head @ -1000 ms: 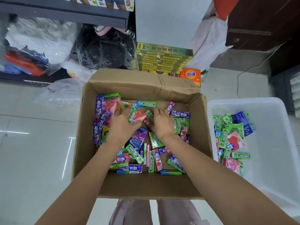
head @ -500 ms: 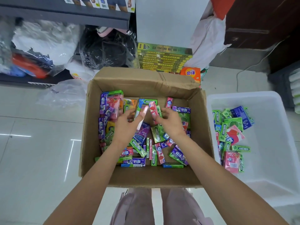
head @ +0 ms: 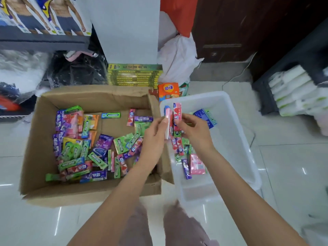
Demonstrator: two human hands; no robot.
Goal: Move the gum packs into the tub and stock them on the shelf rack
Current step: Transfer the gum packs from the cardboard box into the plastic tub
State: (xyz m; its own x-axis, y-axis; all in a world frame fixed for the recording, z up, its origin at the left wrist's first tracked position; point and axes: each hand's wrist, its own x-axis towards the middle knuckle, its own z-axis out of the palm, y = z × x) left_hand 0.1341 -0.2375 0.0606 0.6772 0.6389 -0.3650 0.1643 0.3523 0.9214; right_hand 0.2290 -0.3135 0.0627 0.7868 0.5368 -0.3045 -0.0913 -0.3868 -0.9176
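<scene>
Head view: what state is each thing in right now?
Cardboard box: open, many loose gum packs inside.
Tub: partly filled with gum packs.
Left hand: holds pink gum packs over the tub's edge.
Right hand: pinches a red-and-pink gum pack, upright.

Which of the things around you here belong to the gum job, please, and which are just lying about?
Part of the job:
- brown cardboard box of loose gum packs
- white plastic tub
- pink gum sticks held over the tub by left hand and right hand

Lying about:
- stack of yellow-green flat cartons
- small orange box
- white plastic bag
</scene>
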